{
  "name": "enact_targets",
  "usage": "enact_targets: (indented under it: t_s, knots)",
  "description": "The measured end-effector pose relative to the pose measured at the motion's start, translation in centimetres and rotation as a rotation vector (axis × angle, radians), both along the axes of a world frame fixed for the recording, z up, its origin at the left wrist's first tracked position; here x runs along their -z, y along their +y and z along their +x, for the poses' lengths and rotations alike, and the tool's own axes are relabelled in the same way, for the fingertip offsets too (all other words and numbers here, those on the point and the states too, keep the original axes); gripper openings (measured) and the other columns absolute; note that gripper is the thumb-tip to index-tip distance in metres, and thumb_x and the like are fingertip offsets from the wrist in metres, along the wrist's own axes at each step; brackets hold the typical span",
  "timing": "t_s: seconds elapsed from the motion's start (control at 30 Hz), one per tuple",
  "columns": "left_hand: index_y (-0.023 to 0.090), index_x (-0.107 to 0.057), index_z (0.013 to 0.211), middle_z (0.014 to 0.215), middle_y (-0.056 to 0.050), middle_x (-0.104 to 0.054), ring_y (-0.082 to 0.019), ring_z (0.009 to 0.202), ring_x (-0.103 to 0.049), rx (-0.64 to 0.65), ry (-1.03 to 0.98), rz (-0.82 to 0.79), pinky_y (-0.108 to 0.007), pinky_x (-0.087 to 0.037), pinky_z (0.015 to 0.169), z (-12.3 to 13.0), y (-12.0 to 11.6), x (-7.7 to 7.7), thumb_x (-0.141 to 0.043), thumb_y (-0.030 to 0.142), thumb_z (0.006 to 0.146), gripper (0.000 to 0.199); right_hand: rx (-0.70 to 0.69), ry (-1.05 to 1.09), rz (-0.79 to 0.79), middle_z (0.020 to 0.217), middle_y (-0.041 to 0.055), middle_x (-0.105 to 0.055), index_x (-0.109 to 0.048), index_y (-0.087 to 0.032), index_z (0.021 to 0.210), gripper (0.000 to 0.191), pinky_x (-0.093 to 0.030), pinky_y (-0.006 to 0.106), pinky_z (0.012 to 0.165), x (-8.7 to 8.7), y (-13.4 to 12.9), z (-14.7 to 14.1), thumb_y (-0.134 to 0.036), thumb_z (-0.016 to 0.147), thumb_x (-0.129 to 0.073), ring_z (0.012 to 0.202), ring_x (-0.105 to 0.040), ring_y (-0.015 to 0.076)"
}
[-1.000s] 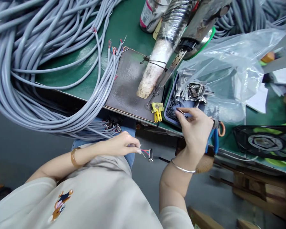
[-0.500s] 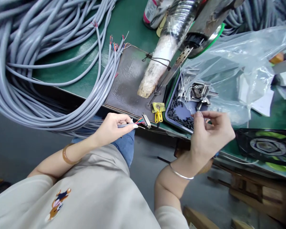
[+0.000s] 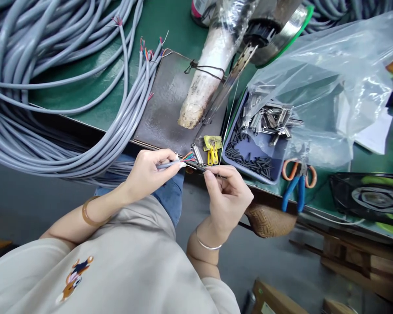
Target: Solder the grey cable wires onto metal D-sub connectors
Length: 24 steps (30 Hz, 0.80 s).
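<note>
My left hand (image 3: 152, 172) is closed around the end of a grey cable (image 3: 166, 165), with thumb and forefinger pinched near the stripped part. Thin coloured wires (image 3: 187, 157) fan out from it to a metal multi-pin D-sub connector (image 3: 197, 155) at the bench edge. A pale bare wire end points right below them. Close to that wire, my right hand (image 3: 229, 194) pinches what looks like a small black tube (image 3: 201, 169), mostly hidden by the fingertips. Just right of the connector is a yellow clip-like piece (image 3: 212, 155).
A blue tray (image 3: 275, 172) holds small black tubes and metal connectors, partly under a plastic bag (image 3: 334, 87). A soldering iron (image 3: 225, 85) and a wrapped white rod (image 3: 201, 83) reach over a dark board (image 3: 153, 122). Grey cables (image 3: 94, 161) lie left; pliers (image 3: 294, 187) right.
My right hand has moved left from beside the tray to the wires at the connector. The left hand keeps its hold on the cable. The view has shifted slightly, showing the pliers.
</note>
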<state>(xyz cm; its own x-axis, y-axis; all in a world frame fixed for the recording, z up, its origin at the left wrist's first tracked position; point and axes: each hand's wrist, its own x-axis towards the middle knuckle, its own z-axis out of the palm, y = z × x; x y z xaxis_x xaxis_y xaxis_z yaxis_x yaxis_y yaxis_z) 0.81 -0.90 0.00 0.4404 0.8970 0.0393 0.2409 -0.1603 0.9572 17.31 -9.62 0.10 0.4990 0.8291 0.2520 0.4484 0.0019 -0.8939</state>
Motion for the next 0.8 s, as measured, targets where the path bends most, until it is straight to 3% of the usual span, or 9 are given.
enact_targets:
  t_s: [0.4,0.53,0.67,0.8]
  knots:
    - [0.012,-0.07,0.075,0.055,0.006,-0.047,-0.006,0.052,-0.033,-0.003,0.004,0.022,-0.021,-0.025,0.049,-0.4,0.1,0.4,-0.069,0.029,0.09,0.023,-0.061,-0.02,0.001,0.077,-0.0031,-0.067,-0.077,-0.022,0.087,0.005,-0.032,0.025,0.049,-0.1,0.0,-0.3,-0.021,0.091,-0.073,0.052,-0.039,0.0061]
    - [0.012,-0.069,0.073,0.055,0.007,-0.046,-0.006,0.052,-0.033,-0.007,-0.015,0.03,-0.021,-0.025,0.049,-0.6,0.0,0.4,-0.069,0.028,0.09,0.023,-0.073,-0.06,-0.019,0.076,-0.0018,-0.068,-0.076,-0.022,0.085,0.008,-0.038,0.026,0.054,-0.2,0.0,-0.4,-0.024,0.092,-0.072,0.057,-0.048,0.009]
    - [0.012,-0.07,0.078,0.062,0.004,-0.057,-0.006,0.055,-0.04,0.069,-0.044,0.027,-0.02,-0.03,0.051,-0.9,-0.1,0.3,-0.068,0.022,0.091,0.016,-0.032,-0.122,0.011,0.073,-0.0032,-0.065,-0.075,-0.022,0.084,0.011,-0.037,0.026,0.054,0.1,0.3,-1.1,-0.026,0.094,-0.072,0.057,-0.046,0.0088]
    - [0.013,-0.069,0.081,0.064,0.005,-0.06,-0.006,0.056,-0.042,0.134,-0.044,0.052,-0.019,-0.033,0.053,-1.2,-0.3,0.3,-0.068,0.019,0.091,0.012,-0.058,-0.261,0.048,0.067,-0.0047,-0.062,-0.07,-0.021,0.075,0.019,-0.036,0.025,0.055,0.7,0.6,-1.8,-0.025,0.093,-0.074,0.056,-0.044,0.0077]
